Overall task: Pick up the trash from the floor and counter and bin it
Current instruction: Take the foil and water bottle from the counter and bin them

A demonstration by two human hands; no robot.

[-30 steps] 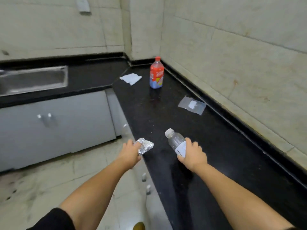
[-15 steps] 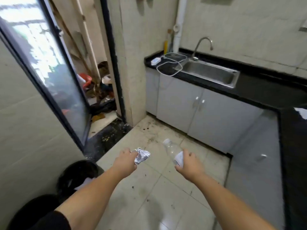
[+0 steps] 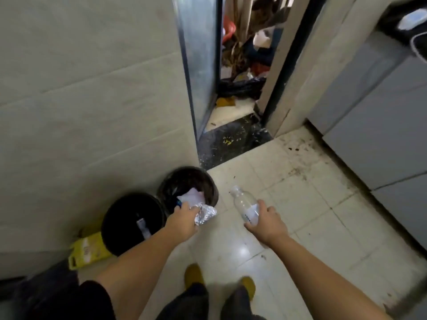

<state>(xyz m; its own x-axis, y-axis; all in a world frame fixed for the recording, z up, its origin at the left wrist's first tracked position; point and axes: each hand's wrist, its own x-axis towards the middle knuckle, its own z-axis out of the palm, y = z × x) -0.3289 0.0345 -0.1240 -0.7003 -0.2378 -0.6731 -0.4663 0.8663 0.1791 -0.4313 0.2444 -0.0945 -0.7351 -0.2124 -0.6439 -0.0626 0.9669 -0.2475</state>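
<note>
My left hand [image 3: 182,218] grips a crumpled foil ball [image 3: 205,214] just at the near rim of a round black bin [image 3: 209,181] that holds white paper. My right hand [image 3: 265,218] holds a clear plastic bottle [image 3: 245,204] with a white label, cap pointing away, over the floor tiles to the right of that bin. A second black bin [image 3: 115,218] stands beside the first, closer to me on the left, with a small scrap inside.
Both bins stand against a tiled wall [image 3: 92,100]. A yellow flat object [image 3: 86,249] lies by the nearer bin. An open doorway [image 3: 238,88] with clutter lies ahead. Grey cabinets [image 3: 381,135] run along the right. My feet [image 3: 219,282] are below.
I have turned from the counter to the left and moved up to the bins. Both hands still hold their items; the foil ball is now at the farther bin's rim.
</note>
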